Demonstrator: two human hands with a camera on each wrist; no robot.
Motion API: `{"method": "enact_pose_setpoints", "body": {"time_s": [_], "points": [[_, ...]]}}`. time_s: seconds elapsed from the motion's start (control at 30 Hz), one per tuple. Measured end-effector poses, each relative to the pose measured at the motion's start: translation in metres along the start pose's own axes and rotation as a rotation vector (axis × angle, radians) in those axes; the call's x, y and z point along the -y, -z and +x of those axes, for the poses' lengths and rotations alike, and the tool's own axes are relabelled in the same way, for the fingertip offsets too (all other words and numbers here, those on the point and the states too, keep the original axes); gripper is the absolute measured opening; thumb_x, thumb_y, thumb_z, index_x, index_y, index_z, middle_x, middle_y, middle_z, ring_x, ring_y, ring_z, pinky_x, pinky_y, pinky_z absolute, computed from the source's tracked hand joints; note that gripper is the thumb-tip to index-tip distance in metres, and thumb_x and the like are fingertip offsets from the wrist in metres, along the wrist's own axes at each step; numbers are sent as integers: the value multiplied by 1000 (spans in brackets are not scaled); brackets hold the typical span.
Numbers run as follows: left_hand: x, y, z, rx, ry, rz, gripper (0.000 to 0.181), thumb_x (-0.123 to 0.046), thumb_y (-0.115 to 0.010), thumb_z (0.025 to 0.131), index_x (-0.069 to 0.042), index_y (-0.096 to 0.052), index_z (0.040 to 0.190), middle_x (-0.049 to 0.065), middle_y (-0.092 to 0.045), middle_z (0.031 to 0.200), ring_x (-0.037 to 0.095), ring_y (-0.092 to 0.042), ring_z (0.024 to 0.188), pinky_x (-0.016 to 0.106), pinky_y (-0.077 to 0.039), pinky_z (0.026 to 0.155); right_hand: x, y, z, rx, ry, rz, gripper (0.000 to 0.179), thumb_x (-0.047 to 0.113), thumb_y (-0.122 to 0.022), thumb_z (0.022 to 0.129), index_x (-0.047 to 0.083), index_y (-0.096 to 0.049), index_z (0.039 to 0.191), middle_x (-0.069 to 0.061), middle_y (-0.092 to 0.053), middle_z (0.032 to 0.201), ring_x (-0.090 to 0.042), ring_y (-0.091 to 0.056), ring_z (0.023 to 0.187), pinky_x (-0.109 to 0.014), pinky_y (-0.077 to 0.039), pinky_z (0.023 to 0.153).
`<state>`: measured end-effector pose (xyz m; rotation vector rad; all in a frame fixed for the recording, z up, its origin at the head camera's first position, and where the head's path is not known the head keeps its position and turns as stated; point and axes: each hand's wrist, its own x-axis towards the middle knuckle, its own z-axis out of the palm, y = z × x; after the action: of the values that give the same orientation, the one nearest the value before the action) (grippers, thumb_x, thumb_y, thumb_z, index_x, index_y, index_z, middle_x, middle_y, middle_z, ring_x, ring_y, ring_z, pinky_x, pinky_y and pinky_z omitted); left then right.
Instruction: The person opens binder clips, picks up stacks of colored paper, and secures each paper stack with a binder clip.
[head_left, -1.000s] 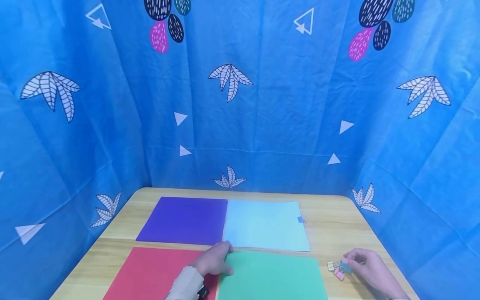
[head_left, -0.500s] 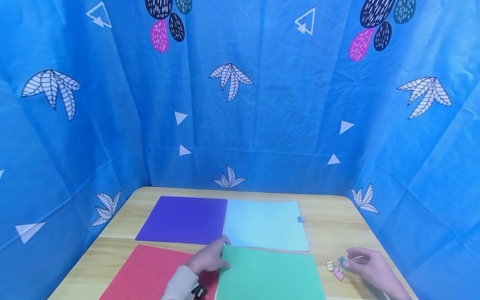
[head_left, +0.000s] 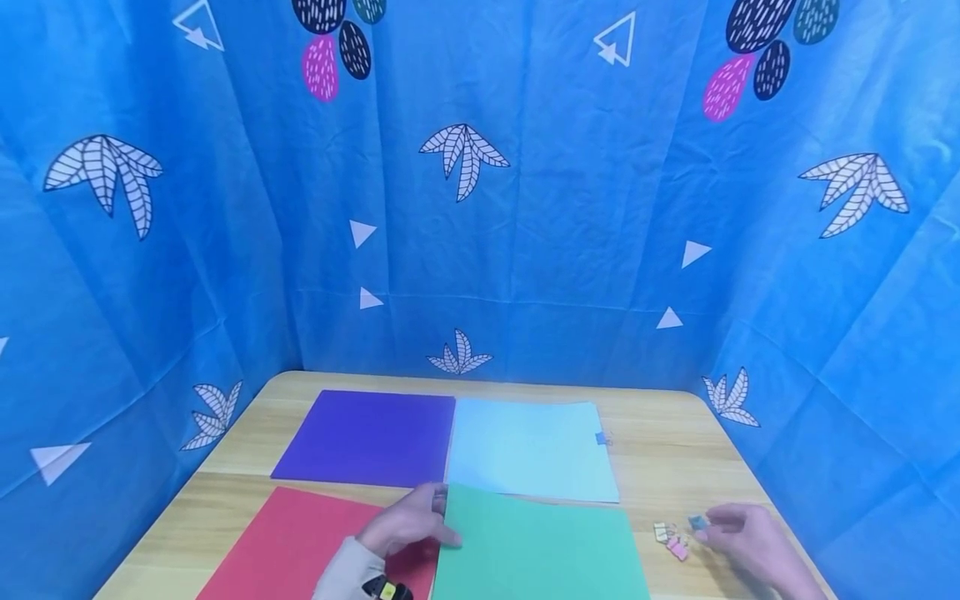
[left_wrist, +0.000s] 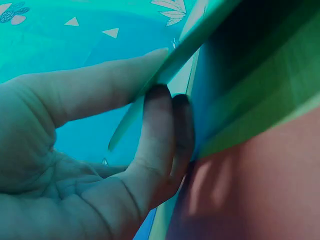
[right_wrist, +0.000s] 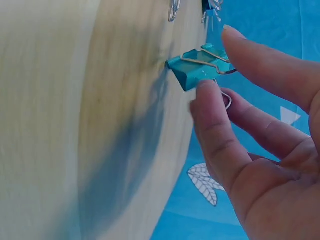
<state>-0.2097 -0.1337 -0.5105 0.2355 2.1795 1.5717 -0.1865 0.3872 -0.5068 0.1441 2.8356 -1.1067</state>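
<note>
My left hand (head_left: 408, 521) pinches the left edge of the green paper (head_left: 543, 546), thumb on one face and fingertips on the other in the left wrist view. That edge is raised, and the red paper (head_left: 300, 542) lies partly under the same hand. Over on the right, my right hand (head_left: 753, 542) holds a teal binder clip (right_wrist: 192, 70) by its wire handles, between thumb and fingers. The clip's body points away from the palm, close over the wooden table. A yellow binder clip (head_left: 661, 532) and a pink binder clip (head_left: 678, 547) lie just left of it.
Behind the green paper lies light blue paper (head_left: 532, 450) with a blue binder clip (head_left: 601, 438) on its right edge. Purple paper (head_left: 367, 437) is beside it. Blue patterned cloth (head_left: 480, 250) surrounds the wooden table (head_left: 660, 450) at the back and sides.
The left edge of the green paper has been lifted by my left hand, which shifted slightly left. My right hand drew the teal binder clip away from the other clips, to the right.
</note>
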Motion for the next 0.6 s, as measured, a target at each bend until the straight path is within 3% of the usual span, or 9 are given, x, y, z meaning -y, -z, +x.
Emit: {"method": "enact_pose_setpoints", "body": {"time_s": [0.07, 0.1, 0.17, 0.2, 0.3, 0.4, 0.5, 0.6], "points": [[2, 0, -2, 16, -17, -6, 60, 1, -82, 79, 14, -55, 131, 24, -69, 104, 35, -70, 88, 43, -62, 85, 0, 1, -1, -12, 16, -36, 62, 29, -84, 84, -15, -64, 124, -22, -76, 108, -30, -75, 96, -42, -62, 82], [3, 0, -3, 20, -21, -3, 46, 0, -81, 80, 10, -60, 120, 17, -69, 91, 28, -68, 74, 37, -61, 78, 1, 2, -1, -7, 27, -51, 61, 29, -84, 85, -15, -64, 123, -24, -76, 109, -31, -74, 96, -42, -62, 81], [4, 0, -5, 35, -42, -2, 24, -1, -78, 84, 2, -61, 101, 1, -56, 71, 13, -52, 56, 27, -53, 63, 2, 3, -2, 5, 45, -69, 60, 29, -83, 87, -16, -64, 122, -26, -74, 111, -33, -73, 98, -43, -62, 82], [4, 0, -6, 38, -39, 0, 23, -2, -76, 86, 2, -60, 102, -2, -49, 68, 12, -48, 54, 26, -51, 61, 2, 4, -2, 15, 51, -71, 60, 29, -82, 88, -17, -63, 122, -26, -74, 112, -34, -73, 99, -44, -62, 83], [3, -1, -8, 58, -29, -14, 47, -4, -69, 94, 18, -49, 129, -5, -36, 68, 11, -39, 58, 28, -53, 63, 3, 4, -2, 51, 47, -71, 60, 28, -80, 90, -18, -62, 123, -27, -74, 111, -37, -73, 100, -45, -62, 83], [2, -1, -10, 77, -5, -36, 76, -7, -65, 99, 19, -19, 155, -1, -41, 77, 11, -45, 63, 34, -60, 63, 5, 4, -2, 63, 63, -106, 58, 29, -78, 91, -18, -64, 122, -29, -74, 113, -38, -73, 100, -47, -62, 84], [3, 0, -12, 82, -6, -37, 87, -9, -68, 98, 17, -10, 157, 12, -62, 104, 17, -65, 75, 39, -64, 63, 6, 2, -3, 74, 92, -149, 55, 30, -75, 94, -16, -66, 122, -30, -73, 117, -40, -73, 103, -50, -62, 86], [5, 0, -14, 115, -20, -72, 98, -3, -74, 91, 15, -5, 159, 23, -65, 124, 26, -73, 86, 41, -65, 64, 7, -1, -3, 98, 120, -180, 51, 31, -68, 100, -13, -66, 125, -30, -71, 122, -45, -70, 112, -54, -59, 92]]}}
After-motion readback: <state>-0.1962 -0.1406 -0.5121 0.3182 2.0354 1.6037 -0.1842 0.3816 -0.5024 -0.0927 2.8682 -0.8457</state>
